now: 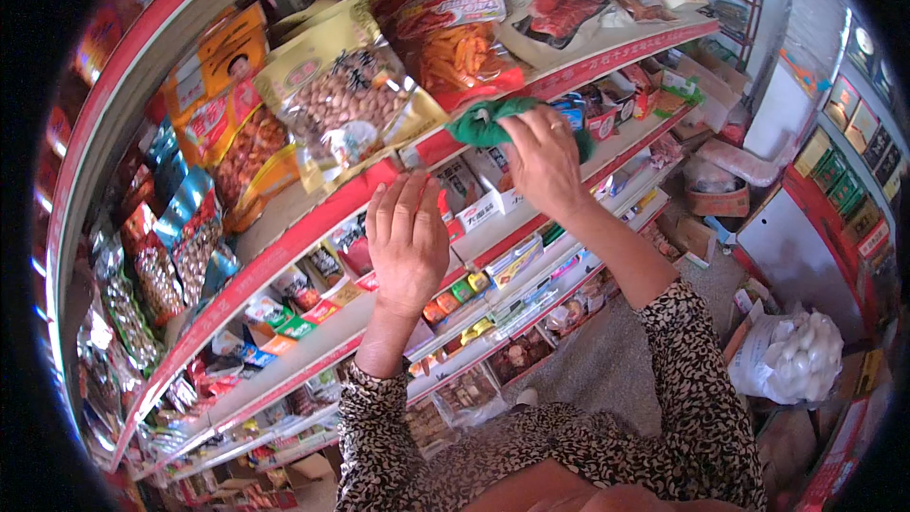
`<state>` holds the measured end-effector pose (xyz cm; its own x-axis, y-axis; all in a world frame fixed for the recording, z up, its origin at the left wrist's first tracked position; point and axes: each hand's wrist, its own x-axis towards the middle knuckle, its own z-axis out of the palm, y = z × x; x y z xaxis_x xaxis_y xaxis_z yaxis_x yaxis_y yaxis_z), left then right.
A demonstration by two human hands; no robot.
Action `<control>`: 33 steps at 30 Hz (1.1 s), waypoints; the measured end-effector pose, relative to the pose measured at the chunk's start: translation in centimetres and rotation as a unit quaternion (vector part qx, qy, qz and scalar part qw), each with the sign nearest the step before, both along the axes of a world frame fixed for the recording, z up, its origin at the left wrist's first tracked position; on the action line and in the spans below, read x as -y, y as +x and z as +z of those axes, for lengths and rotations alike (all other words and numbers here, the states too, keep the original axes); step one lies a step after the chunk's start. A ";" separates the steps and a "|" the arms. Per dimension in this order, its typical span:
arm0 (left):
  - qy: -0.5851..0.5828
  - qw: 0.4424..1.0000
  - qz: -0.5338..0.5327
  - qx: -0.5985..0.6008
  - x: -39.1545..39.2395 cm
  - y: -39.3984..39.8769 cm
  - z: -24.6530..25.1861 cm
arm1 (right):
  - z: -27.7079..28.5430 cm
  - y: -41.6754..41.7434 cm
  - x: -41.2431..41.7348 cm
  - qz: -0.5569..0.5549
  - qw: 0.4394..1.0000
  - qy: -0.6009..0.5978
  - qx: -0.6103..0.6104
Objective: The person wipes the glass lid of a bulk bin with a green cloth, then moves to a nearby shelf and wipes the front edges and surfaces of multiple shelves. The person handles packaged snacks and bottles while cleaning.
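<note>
My right hand [544, 163] grips a bunched green cloth [473, 124] by the red front edge of the upper shelf [625, 48]. Part of the cloth is hidden behind my fingers. My left hand [409, 242] is stretched out with its back toward me and holds nothing. Its fingertips are at the same shelf edge, but I cannot tell whether they touch it. Just beyond that hand stands a gold bag of nuts [348, 99]. A red bag of orange snack sticks [462, 50] lies beyond the cloth.
Lower shelves hold small boxes and packets [313, 291]. An orange bag [238, 135] and nut packets [192, 235] stand to the left. At right, a clear bag of white round items [800, 359] sits near the floor [597, 355], with a cardboard box [718, 199] farther back.
</note>
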<state>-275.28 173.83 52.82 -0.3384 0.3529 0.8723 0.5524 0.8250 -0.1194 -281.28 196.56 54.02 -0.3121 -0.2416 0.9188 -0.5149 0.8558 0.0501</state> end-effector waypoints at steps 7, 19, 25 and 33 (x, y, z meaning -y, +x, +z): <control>0.017 0.999 0.034 -0.007 -1.9 -2.9 -0.4 | 0.5 0.1 2.8 0.082 0.993 0.052 0.064; 0.033 0.968 0.233 -0.093 -6.5 -3.9 -1.0 | 2.2 -3.1 -5.3 0.157 0.970 0.186 -0.018; -0.015 0.915 0.391 -0.104 -6.9 -4.2 -1.3 | 2.4 -7.7 -15.8 0.151 0.969 0.191 0.029; 0.002 0.882 0.466 -0.076 -7.6 -3.4 -2.1 | 2.1 -14.6 -35.4 -0.010 0.984 0.159 0.074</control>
